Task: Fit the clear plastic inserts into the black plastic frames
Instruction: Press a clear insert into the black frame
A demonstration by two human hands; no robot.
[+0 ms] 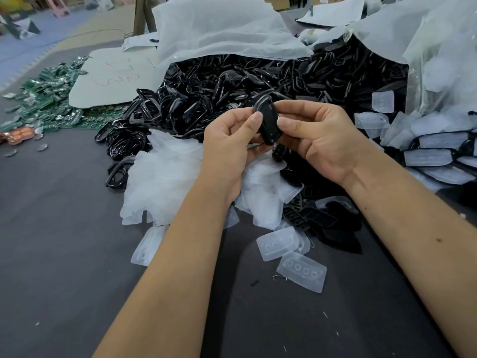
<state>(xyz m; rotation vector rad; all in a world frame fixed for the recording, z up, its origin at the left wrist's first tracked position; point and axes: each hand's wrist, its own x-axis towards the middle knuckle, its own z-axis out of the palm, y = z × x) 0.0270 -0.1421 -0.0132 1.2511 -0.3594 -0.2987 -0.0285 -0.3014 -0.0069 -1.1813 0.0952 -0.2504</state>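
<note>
Dark cloth covers the bench, which carries a heap of black frames spilling from a white bag, a drift of clear inserts toward the near edge, and finished frame-and-insert assemblies at the right. Both hands are raised above the heap, meeting on one black frame. The left hand pinches its left edge, thumb on top; the right hand pinches the right edge with the fingers curled round it. The frame's long axis runs away from the person, top tilted slightly left, its edge turned toward the camera. Whether an insert already sits inside cannot be told. Loose inserts lie directly below the wrists, roughly equally near to either hand.
</note>
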